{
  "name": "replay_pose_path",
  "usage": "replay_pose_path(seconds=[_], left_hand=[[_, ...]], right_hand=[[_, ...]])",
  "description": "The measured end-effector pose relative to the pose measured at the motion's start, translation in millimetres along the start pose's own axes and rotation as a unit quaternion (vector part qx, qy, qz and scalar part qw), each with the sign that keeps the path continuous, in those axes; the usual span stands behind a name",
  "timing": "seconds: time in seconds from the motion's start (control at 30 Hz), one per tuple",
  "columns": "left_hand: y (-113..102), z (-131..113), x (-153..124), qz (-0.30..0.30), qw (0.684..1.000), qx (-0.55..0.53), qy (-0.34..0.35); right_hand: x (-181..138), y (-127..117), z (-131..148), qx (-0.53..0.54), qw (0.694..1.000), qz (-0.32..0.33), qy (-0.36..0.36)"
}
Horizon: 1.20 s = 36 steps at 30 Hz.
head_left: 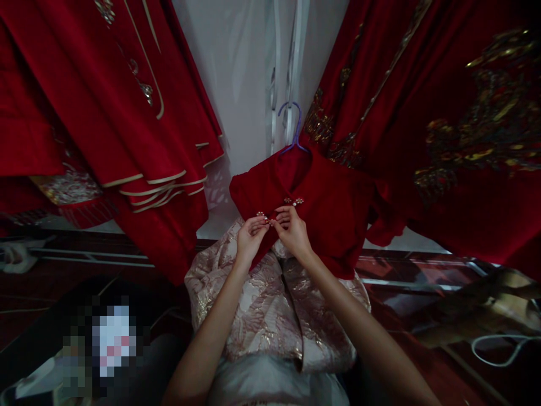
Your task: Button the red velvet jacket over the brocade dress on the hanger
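A red jacket [333, 208] on a purple hanger [297, 127] lies in front of me over a pale pink and gold brocade garment [262, 299]. At the jacket's front, my left hand [252, 235] and my right hand [291, 228] meet with fingertips pinched together. Between them is a small ornate clasp [269, 222], partly covered by the fingers. Just above my right hand, another jewelled clasp [295, 201] sits across the jacket's front near the neck opening.
Red garments with pale trim [169, 141] hang at the left. Red garments with gold sequin work [486, 141] hang at the right. A pale wall [236, 67] stands behind. A paper bag [502, 304] lies at the lower right, near a metal floor rail [406, 283].
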<state>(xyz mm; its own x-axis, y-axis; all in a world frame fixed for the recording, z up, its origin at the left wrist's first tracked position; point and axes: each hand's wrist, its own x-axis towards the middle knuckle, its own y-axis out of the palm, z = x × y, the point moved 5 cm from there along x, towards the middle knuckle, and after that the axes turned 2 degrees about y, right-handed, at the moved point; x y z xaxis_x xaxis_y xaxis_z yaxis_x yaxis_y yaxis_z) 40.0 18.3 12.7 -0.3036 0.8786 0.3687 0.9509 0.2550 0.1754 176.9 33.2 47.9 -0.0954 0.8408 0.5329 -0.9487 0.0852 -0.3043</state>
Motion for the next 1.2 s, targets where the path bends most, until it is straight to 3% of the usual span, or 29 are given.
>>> replay_pose_path(seconds=[0.23, 0.53, 0.7, 0.83, 1.0, 1.07, 1.13, 1.2], left_hand=[[0, 4, 2, -0.006, 1.0, -0.01, -0.003], [-9, 0, 2, -0.015, 0.998, 0.058, 0.031], [-9, 4, 5, 0.004, 0.998, 0.057, 0.035], [-6, 8, 5, 0.032, 0.999, 0.015, 0.031], [-22, 9, 6, 0.02, 0.987, 0.151, 0.044], [-29, 12, 5, 0.074, 0.979, 0.188, -0.015], [-32, 15, 0, 0.17, 0.961, 0.201, -0.083], [-36, 13, -6, 0.242, 0.937, 0.229, -0.105]], right_hand=[[3, 2, -3, 0.002, 1.0, -0.007, -0.016], [3, 8, 1, -0.01, 1.0, -0.004, -0.022], [5, 10, 1, -0.011, 1.0, 0.002, -0.025], [3, 5, 1, 0.024, 0.998, 0.058, -0.006], [-18, -29, 0, 0.021, 0.992, 0.126, 0.026], [-25, -46, -5, -0.041, 0.986, 0.154, 0.051], [-31, -55, -11, -0.092, 0.969, 0.22, 0.063], [-34, -59, -17, -0.134, 0.949, 0.276, 0.069]])
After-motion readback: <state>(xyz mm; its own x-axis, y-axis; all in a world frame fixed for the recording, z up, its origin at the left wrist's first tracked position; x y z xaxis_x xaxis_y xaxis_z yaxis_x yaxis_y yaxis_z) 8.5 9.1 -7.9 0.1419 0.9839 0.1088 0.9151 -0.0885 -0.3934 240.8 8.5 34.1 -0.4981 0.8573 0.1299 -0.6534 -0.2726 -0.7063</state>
